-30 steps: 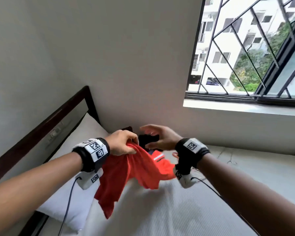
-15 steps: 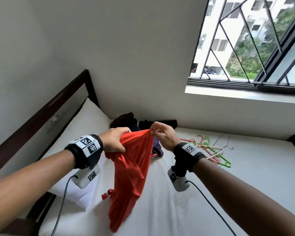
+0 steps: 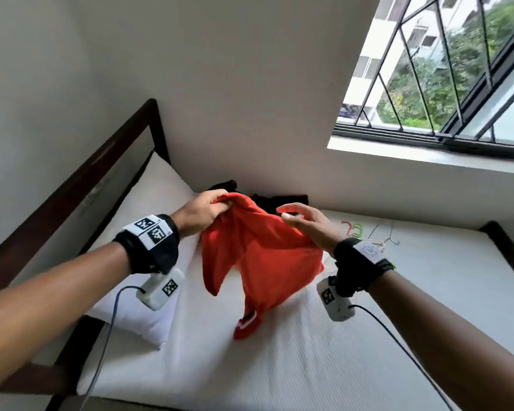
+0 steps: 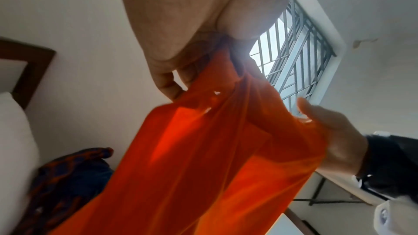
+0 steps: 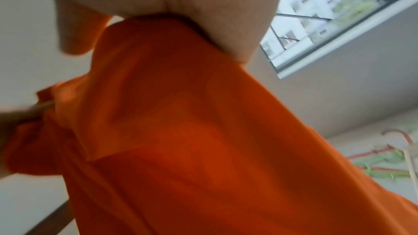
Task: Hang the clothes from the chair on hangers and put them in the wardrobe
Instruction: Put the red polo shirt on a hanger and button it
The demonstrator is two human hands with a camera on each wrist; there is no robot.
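no brand name or readable writing shows anywhere; the only markings are the black-and-white square code tags on the two wristbands and on the small white units hanging under them.

far left, a dark wooden headboard (image 3: 80,185) runs along the wall, with a white pillow (image 3: 149,203) against it. the left hand (image 3: 201,213) is bunched tight on the upper edge of a red-orange shirt (image 3: 258,253), fingers curled into the cloth; the left wrist view shows those fingers pinching a fold from below. the shirt hangs above the bed, spreading rightward, its lower end with a red-and-white striped cuff or collar touching the mattress (image 3: 309,366). behind it, against the wall, lies a dark heap of clothes (image 3: 279,200), mostly hidden by the shirt; the left wrist view shows a patterned dark piece there, too blurred to name.

the right hand (image 3: 309,226) is spread, fingers apart and relaxed, with the shirt draped over its lower palm and wrist; the right wrist view shows cloth lying across the heel of the hand, nothing gripped. right of it, coloured plastic and thin wire hangers (image 3: 365,232) lie on the mattress, partly hidden by the wrist.

the mattress is white and ribbed, in a dark frame. the walls are plain and pale; at upper right a barred window (image 3: 445,72) looks onto trees and a white building.
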